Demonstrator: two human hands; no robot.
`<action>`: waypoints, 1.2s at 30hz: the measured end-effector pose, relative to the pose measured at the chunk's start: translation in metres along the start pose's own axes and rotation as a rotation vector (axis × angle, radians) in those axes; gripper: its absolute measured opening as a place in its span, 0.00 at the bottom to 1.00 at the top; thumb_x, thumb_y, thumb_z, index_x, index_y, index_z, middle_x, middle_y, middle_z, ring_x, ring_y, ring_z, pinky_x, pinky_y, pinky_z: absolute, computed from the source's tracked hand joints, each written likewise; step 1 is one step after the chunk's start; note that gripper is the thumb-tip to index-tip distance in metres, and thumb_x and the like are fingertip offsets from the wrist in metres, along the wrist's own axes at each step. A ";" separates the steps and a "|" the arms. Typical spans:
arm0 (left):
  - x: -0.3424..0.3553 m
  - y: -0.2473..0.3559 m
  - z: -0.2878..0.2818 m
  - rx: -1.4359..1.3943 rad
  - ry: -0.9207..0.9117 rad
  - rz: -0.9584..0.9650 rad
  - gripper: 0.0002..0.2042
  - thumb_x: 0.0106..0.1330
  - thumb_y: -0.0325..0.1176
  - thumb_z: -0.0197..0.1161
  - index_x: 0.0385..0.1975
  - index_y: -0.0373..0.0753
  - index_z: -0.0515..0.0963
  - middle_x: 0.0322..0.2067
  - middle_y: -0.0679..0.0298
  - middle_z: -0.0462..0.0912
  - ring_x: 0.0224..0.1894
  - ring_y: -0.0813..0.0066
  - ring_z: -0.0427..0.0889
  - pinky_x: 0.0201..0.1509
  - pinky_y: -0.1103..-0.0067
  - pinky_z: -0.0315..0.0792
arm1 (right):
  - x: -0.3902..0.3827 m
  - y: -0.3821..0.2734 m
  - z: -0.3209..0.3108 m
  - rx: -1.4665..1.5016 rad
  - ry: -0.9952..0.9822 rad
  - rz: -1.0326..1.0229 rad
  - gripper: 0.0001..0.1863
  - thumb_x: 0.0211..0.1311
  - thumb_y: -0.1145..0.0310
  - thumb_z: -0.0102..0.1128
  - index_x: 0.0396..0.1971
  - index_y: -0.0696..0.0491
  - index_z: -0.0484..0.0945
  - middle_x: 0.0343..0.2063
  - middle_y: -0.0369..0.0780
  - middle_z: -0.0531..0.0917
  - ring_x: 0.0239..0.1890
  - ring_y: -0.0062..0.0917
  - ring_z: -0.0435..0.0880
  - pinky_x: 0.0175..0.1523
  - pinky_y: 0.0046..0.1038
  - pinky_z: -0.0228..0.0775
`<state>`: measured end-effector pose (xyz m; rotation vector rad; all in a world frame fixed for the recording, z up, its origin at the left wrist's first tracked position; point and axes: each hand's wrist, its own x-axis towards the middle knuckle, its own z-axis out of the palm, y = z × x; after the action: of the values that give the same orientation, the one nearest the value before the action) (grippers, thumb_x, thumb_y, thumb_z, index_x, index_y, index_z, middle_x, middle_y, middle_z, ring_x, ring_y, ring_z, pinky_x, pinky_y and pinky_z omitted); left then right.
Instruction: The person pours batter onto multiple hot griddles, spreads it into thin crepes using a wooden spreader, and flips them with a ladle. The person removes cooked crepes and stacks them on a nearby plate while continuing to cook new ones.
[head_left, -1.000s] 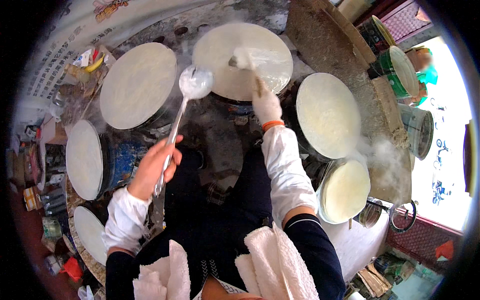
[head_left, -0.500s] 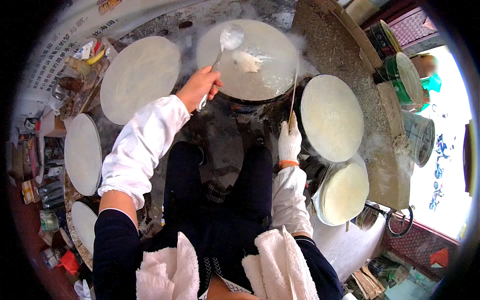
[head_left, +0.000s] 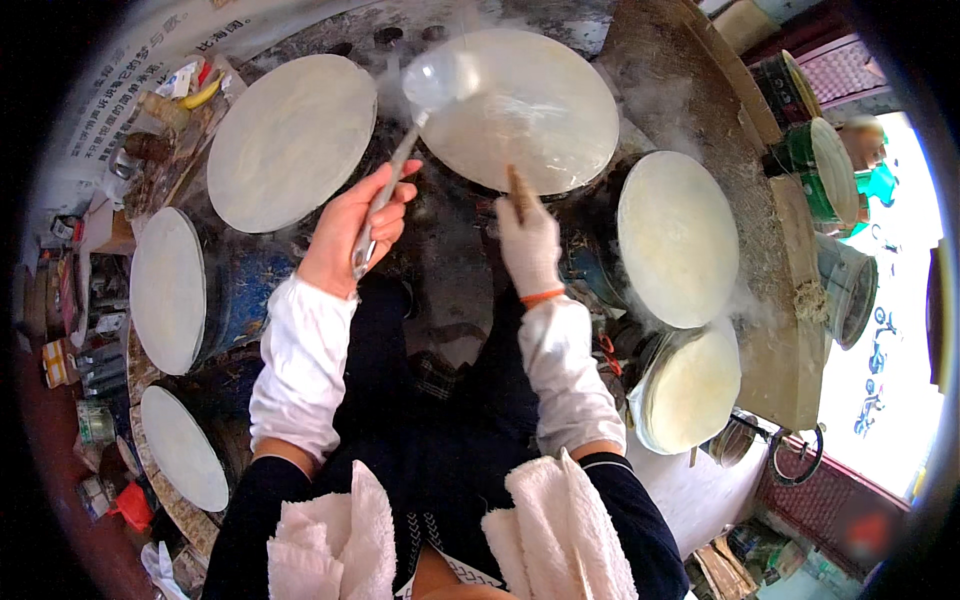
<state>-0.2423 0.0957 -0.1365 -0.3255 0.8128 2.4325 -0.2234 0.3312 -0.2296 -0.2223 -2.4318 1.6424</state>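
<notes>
My left hand [head_left: 352,225] is closed around the handle of a metal ladle [head_left: 378,205]. The ladle's bowl hangs over the left edge of the middle griddle and is smeared by motion. On this round griddle [head_left: 560,75] lies a thin, wet, shiny layer of batter [head_left: 560,150], with steam over it. My right hand [head_left: 530,250], in a white glove with an orange band at the wrist, is closed on a thin wooden stick [head_left: 518,190]. The stick points at the griddle's near edge; its far part is blurred, so I cannot tell whether it touches the batter.
Covered round griddles curve around me: a large one [head_left: 290,145] at left, two lower left [head_left: 168,290], [head_left: 183,448] and one [head_left: 678,240] at right. A stack of pale round sheets [head_left: 690,390] stands below that. Buckets [head_left: 830,170] line the far right; bottles and a banana [head_left: 203,90] crowd the far left.
The ladle has moved left from above the batter heap to the griddle's edge. My right hand has come up and left with the stick. The heap now appears as a flat wet layer.
</notes>
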 end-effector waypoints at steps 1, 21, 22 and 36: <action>-0.007 0.001 -0.001 -0.026 -0.041 0.042 0.16 0.80 0.35 0.46 0.58 0.29 0.67 0.34 0.63 0.75 0.18 0.90 0.67 0.18 0.88 0.66 | 0.003 -0.024 -0.019 -0.064 0.021 0.107 0.23 0.67 0.64 0.60 0.61 0.53 0.75 0.48 0.50 0.85 0.50 0.36 0.86 0.52 0.31 0.76; -0.168 -0.026 0.004 -0.138 0.161 -0.030 0.18 0.78 0.36 0.48 0.59 0.30 0.68 0.33 0.61 0.77 0.16 0.86 0.70 0.14 0.88 0.64 | -0.121 0.001 -0.052 -0.246 -0.400 -0.062 0.29 0.67 0.64 0.59 0.67 0.52 0.69 0.53 0.57 0.81 0.53 0.40 0.84 0.57 0.32 0.75; -0.188 -0.040 -0.008 -0.192 0.181 -0.023 0.17 0.79 0.36 0.47 0.59 0.30 0.68 0.33 0.60 0.77 0.16 0.86 0.70 0.14 0.87 0.64 | -0.128 0.001 -0.048 -0.049 -0.327 -0.004 0.26 0.68 0.68 0.59 0.65 0.58 0.71 0.57 0.54 0.80 0.60 0.34 0.79 0.63 0.27 0.69; -0.385 -0.108 -0.069 -0.073 0.523 0.435 0.26 0.78 0.52 0.48 0.60 0.32 0.68 0.45 0.52 0.80 0.18 0.89 0.66 0.18 0.87 0.62 | -0.235 -0.196 0.047 0.369 -1.291 0.465 0.21 0.75 0.64 0.48 0.64 0.52 0.70 0.24 0.36 0.81 0.15 0.19 0.75 0.18 0.21 0.67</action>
<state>0.1385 -0.0374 -0.0943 -0.9251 1.1077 2.8273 -0.0105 0.1608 -0.0833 0.5622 -2.8285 3.0951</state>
